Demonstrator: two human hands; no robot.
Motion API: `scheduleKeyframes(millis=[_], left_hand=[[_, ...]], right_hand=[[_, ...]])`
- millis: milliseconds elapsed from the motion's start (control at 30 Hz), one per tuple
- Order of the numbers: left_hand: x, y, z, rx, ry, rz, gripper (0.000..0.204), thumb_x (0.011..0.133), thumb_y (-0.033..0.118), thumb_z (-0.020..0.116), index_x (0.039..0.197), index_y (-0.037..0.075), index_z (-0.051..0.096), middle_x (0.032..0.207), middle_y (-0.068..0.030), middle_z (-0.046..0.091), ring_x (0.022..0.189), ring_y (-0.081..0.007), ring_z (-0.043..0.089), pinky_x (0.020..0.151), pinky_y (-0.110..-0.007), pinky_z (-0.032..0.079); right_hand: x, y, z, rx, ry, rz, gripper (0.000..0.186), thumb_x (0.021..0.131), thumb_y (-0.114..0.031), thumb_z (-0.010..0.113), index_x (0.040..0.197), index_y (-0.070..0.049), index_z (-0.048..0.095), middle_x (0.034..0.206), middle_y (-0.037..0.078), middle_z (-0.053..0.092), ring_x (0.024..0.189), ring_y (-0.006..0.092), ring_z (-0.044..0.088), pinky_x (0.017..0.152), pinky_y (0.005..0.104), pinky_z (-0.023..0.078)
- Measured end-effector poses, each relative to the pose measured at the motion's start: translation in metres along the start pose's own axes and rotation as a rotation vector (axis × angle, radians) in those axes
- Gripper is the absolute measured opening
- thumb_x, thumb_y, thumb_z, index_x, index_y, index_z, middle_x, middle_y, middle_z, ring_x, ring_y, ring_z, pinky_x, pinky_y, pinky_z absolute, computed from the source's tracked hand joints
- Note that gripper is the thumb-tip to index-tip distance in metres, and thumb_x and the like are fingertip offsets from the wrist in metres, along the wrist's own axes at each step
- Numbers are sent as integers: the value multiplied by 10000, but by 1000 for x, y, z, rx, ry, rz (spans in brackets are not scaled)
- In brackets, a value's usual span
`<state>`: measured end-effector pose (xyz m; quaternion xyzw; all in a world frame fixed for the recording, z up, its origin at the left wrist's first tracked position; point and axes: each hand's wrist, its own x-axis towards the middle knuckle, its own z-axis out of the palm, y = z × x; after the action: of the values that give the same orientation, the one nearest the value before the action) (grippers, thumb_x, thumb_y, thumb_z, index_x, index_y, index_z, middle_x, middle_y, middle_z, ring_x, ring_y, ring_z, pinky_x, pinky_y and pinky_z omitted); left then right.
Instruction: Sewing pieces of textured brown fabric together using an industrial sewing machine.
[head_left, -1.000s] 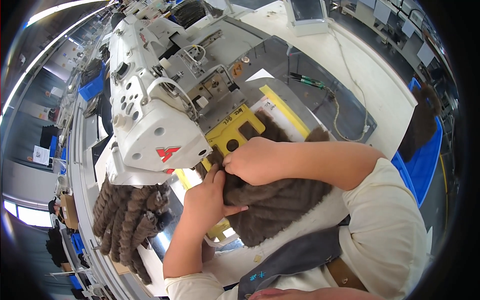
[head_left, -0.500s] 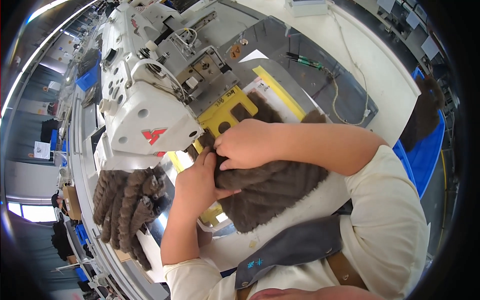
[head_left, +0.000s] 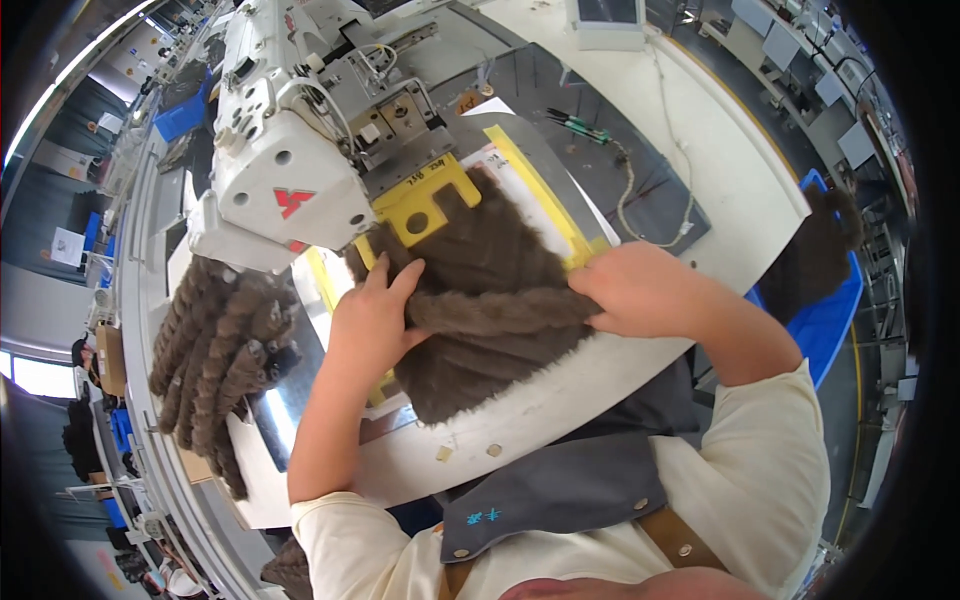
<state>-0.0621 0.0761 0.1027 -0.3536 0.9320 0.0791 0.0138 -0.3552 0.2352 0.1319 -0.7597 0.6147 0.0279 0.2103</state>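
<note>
A brown plush fur panel (head_left: 490, 240) lies flat at the sewing machine (head_left: 285, 170), partly under a yellow clamp plate (head_left: 415, 215). Across it runs a long, narrow fur strip (head_left: 500, 311). My left hand (head_left: 370, 318) rests at the strip's left end, just below the machine head. Its fingers are stretched apart on the fur, and the thumb touches the strip. At the panel's right edge, my right hand (head_left: 640, 290) pinches the strip's other end between thumb and fingers. The fingertips of that hand are partly hidden.
Rolled brown fur strips (head_left: 215, 350) are piled on the left. Green-handled thread snips (head_left: 580, 128) lie on the dark plate behind, beside a pale cord (head_left: 632, 195). A blue bin (head_left: 835, 320) with fur stands at the right. A yellow-edged template (head_left: 540, 190) borders the panel.
My right hand has moved away from the left hand and the machine to the strip's right end. The strip now lies stretched across the panel. The whole view has shifted slightly.
</note>
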Motion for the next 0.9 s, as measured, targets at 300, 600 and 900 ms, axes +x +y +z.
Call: scheduleKeyframes(millis=[300,600,900], left_hand=[[-55,76,4,-15,284,409,387,672,113,854,1010,76,670,1124,-75,704,1103,-320,634,986,-467,451],[-170,21,-5,-330,813,-65,387,683,149,964,979,21,751,1022,-149,761,929,-279,746,807,-321,598],[-190,43,42,-267,860,-48,402,644,78,965,992,27,770,892,-127,739,815,-260,741,709,-326,597]], right_hand=[[-63,-35,6,426,19,-394,532,947,-416,720,1281,-17,612,990,181,704,927,376,704,792,475,559],[-30,-48,20,572,-79,-452,534,968,-465,704,1265,-23,667,950,144,714,867,337,703,773,436,547],[52,-104,71,747,-261,-463,420,998,-445,685,1050,-31,729,830,102,697,717,247,671,674,387,529]])
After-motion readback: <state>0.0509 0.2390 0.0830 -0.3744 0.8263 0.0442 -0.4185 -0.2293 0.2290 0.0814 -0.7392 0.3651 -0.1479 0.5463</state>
